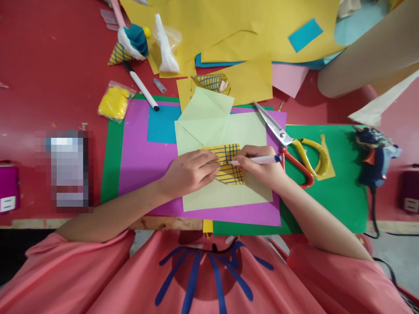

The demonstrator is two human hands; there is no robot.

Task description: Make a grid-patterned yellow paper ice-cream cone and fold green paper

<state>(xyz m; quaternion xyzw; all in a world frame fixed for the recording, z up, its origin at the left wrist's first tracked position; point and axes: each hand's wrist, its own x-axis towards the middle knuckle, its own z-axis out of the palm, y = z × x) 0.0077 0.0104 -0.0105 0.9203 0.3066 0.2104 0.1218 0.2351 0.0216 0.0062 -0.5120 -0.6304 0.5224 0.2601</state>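
Left hand, near flat, presses blue-gridded yellow paper piece, likely steadying it; right hand pinches slim white marker.

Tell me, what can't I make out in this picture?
All in the head view:
Yellow lined paper: part of it is hidden by the left hand.
Pixelated rectangular object: blurred, so its details are lost.
Beige tube: upper end cut off at the upper right corner.
Purple object at left: cut off by the left edge.
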